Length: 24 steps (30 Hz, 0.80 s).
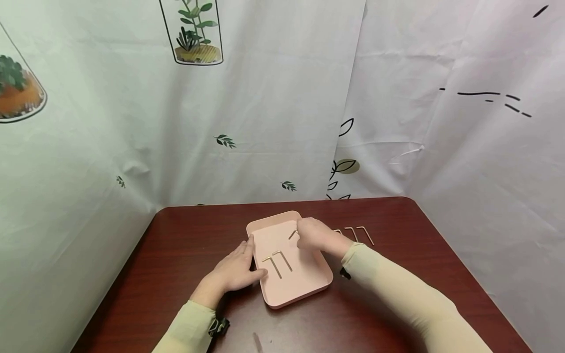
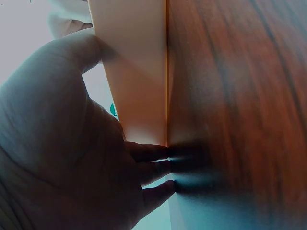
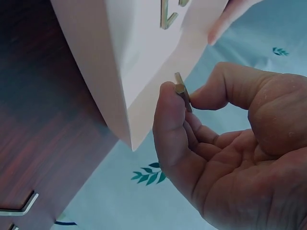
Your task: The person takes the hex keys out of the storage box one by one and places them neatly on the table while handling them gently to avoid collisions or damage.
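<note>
A pale pink tray (image 1: 304, 277) lies at a slant on the table in the head view. Inside it are two brass-coloured hex keys (image 1: 286, 261), side by side. My left hand (image 1: 238, 267) rests at the tray's left side, thumb over the rim and fingers extended along the outer wall. In the left wrist view those fingertips (image 2: 158, 194) touch the table. Over the tray's far right part, my right hand (image 1: 312, 234) pinches another hex key (image 3: 180, 89) between thumb and forefinger. The right wrist view shows this key nearly end-on.
Several more hex keys (image 1: 368, 236) lie on the dark red-brown table (image 1: 176, 255) to the right of the tray, partly behind my right wrist. White printed curtains (image 1: 273, 113) stand along the back and both sides. A dark streak (image 1: 257, 342) marks the table near the front.
</note>
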Tool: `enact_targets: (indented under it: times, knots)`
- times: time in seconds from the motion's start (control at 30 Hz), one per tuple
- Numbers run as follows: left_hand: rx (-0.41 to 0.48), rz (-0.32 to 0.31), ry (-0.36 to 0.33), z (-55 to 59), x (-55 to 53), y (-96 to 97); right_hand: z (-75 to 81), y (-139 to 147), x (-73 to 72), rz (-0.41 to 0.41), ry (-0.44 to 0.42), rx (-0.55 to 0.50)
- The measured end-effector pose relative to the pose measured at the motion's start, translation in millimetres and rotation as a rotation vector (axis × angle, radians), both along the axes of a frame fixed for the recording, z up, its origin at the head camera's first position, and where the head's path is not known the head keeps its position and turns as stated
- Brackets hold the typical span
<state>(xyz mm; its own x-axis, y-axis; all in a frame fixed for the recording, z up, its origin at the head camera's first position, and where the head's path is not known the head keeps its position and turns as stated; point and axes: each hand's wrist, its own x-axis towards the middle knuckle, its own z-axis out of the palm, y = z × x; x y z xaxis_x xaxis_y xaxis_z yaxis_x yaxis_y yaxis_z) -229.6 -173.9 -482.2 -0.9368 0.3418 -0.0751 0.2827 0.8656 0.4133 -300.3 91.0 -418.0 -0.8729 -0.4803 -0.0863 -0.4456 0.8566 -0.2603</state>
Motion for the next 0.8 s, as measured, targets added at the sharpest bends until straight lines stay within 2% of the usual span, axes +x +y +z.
enact_targets:
  times: [0.6, 0.8]
  knots:
    - [-0.002, 0.002, -0.01, 2.0, 1.6, 0.4, 2.5, 25.6, -3.4, -0.044, 0.0, -0.04]
    - [0.0, 0.003, -0.011, 1.4, 1.2, 0.4, 2.9, 34.1, -2.6, -0.08, -0.036, -0.044]
